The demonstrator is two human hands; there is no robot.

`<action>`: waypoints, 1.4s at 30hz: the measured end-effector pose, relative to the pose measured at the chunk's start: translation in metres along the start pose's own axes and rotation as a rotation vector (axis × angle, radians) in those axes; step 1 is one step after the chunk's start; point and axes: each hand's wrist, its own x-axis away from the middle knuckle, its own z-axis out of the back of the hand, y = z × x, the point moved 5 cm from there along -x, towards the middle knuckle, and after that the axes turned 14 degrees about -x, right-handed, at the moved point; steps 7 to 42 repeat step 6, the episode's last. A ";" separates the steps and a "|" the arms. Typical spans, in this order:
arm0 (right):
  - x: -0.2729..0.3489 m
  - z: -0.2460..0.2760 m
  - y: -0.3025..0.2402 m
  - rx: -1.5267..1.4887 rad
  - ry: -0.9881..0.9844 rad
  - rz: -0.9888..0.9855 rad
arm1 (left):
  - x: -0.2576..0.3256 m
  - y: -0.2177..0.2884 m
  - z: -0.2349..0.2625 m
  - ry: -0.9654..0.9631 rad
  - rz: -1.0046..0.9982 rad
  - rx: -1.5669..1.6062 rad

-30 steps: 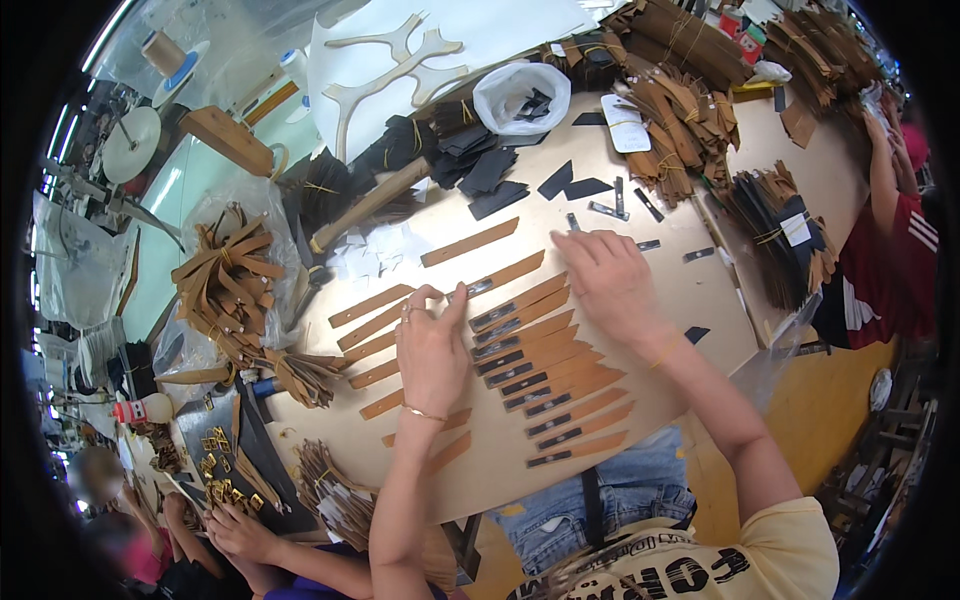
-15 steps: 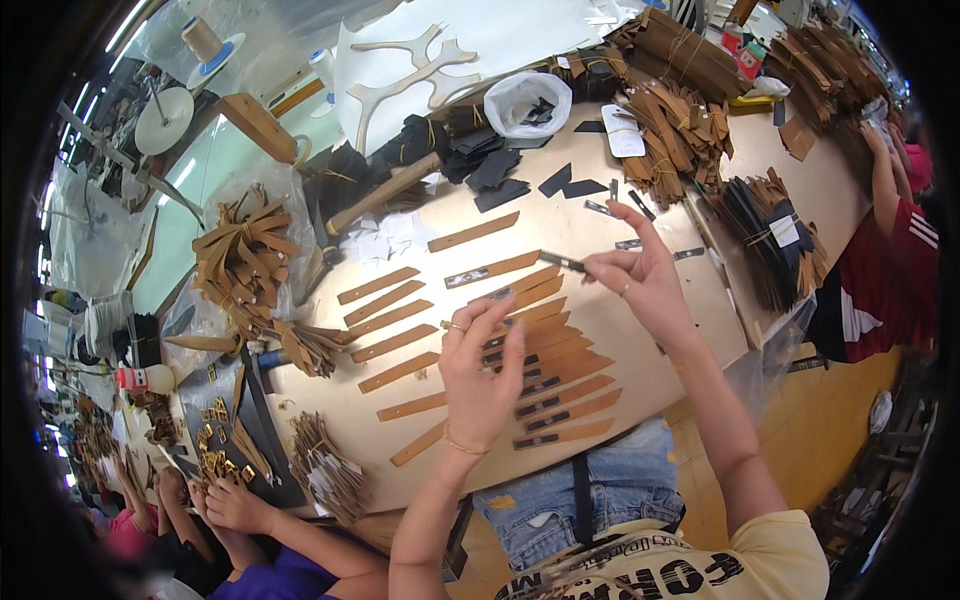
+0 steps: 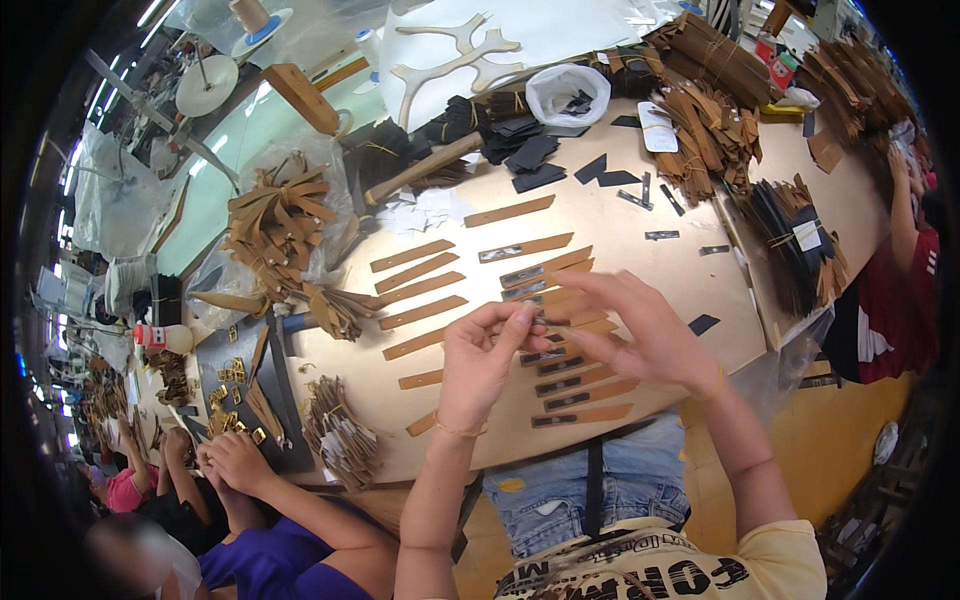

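My left hand (image 3: 482,358) is closed in a pinch, thumb against forefinger, on a small dark strip (image 3: 553,322). My right hand (image 3: 648,335) is just to the right of it, fingers stretched toward the strip and apart; whether a fingertip touches the strip cannot be made out. Beneath both hands lies a fanned row of brown leather straps (image 3: 590,412) with dark, shiny strips on their left ends, partly hidden by the hands. Farther left is a column of plain brown straps (image 3: 424,312). Above the hands lies one more strap with a shiny strip (image 3: 525,248).
Loose dark strips (image 3: 661,235) and black pieces (image 3: 591,168) lie farther back, near a white bag-lined container (image 3: 567,96). A wooden-handled hammer (image 3: 425,168) lies left of these. Tied brown bundles (image 3: 280,225) flank the work area. A co-worker's hands (image 3: 236,462) are at lower left.
My right hand has come down and left with the dark strip, close to my left hand, which now pinches it. The view has shifted, moving the table's contents slightly right.
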 end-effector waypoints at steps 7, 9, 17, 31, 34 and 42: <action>-0.106 -0.029 0.103 0.463 -0.006 0.037 | -0.004 -0.007 0.047 0.250 -0.156 -0.170; -0.106 -0.029 0.103 0.463 -0.006 0.037 | -0.004 -0.007 0.047 0.250 -0.156 -0.170; -0.106 -0.029 0.103 0.463 -0.006 0.037 | -0.004 -0.007 0.047 0.250 -0.156 -0.170; -0.106 -0.029 0.103 0.463 -0.006 0.037 | -0.004 -0.007 0.047 0.250 -0.156 -0.170; -0.106 -0.029 0.103 0.463 -0.006 0.037 | -0.004 -0.007 0.047 0.250 -0.156 -0.170; -0.106 -0.029 0.103 0.463 -0.006 0.037 | -0.004 -0.007 0.047 0.250 -0.156 -0.170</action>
